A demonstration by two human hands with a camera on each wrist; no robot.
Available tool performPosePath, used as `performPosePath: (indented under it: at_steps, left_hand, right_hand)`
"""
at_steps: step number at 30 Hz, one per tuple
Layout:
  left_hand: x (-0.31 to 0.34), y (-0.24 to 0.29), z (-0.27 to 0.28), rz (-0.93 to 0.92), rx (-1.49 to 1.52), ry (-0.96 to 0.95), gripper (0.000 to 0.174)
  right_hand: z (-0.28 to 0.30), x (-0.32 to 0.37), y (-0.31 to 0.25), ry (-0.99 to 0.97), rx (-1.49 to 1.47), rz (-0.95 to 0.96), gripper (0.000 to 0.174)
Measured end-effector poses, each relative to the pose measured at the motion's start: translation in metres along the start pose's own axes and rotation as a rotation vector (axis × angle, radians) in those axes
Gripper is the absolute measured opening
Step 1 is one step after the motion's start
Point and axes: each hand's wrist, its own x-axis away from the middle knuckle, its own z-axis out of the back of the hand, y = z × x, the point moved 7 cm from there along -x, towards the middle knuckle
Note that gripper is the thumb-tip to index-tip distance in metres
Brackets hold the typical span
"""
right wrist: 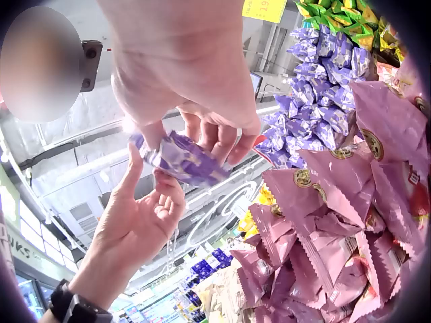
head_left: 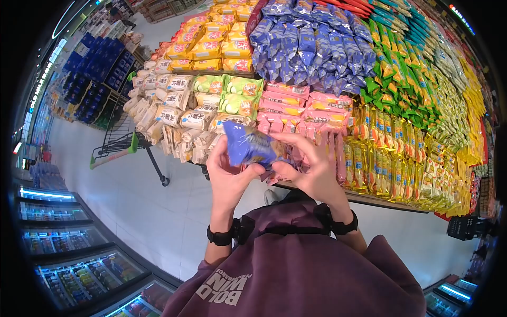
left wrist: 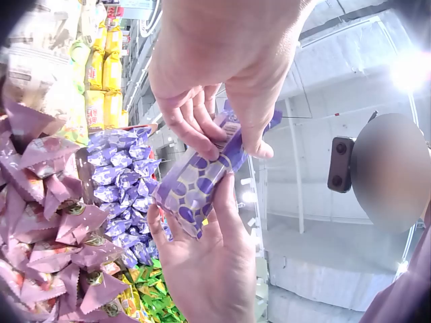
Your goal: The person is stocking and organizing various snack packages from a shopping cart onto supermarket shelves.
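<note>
A blue-purple snack packet is held between both hands above the front of a snack display. The left hand pinches its left end, thumb on the near side; in the left wrist view this hand has fingers curled on the packet near its printed label. The right hand grips the other end with thumb and fingers, and in the right wrist view the right hand comes down over the packet. The packet's back, with purple dots, faces the left wrist camera.
Pink packets, white packets, green packets and yellow packets fill the display beyond the hands. Blue packets are piled farther back. A shopping cart stands at the left, and freezers line the lower left.
</note>
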Motion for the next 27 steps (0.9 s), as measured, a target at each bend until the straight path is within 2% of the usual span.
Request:
performPosePath:
  at_steps: [2, 5, 8, 14, 18, 21, 25, 27]
  left_hand:
    - [-0.003, -0.002, -0.007, -0.033, 0.0, -0.092, 0.055]
    - [-0.002, 0.001, -0.01, -0.055, -0.202, -0.095, 0.052]
    - [-0.003, 0.002, -0.011, -0.047, -0.225, -0.086, 0.05]
    - [-0.001, 0.002, -0.012, -0.008, -0.157, -0.085, 0.055]
    - [0.004, -0.009, 0.0, 0.181, -0.204, -0.068, 0.055]
    - [0.005, -0.01, 0.004, 0.19, -0.332, -0.1, 0.056]
    - [0.001, -0.004, -0.006, -0.063, -0.312, -0.276, 0.058]
    - [0.002, -0.003, -0.006, -0.043, -0.359, -0.289, 0.06]
  right_hand:
    - [-0.008, 0.006, 0.013, -0.027, -0.232, -0.201, 0.045]
    - [-0.01, 0.008, 0.013, -0.037, -0.178, -0.256, 0.047]
    - [-0.013, 0.009, 0.013, 0.006, -0.219, -0.232, 0.051]
    - [-0.013, 0.004, 0.014, -0.028, -0.427, -0.224, 0.043]
    - [0.002, 0.001, 0.014, 0.077, -0.175, -0.062, 0.047]
    - [0.011, -0.007, -0.003, 0.025, 0.023, 0.119, 0.045]
    - [0.014, -0.002, -0.003, 0.007, 0.114, 0.13, 0.044]
    - [0.015, -0.001, -0.009, 0.016, 0.185, 0.149, 0.044]
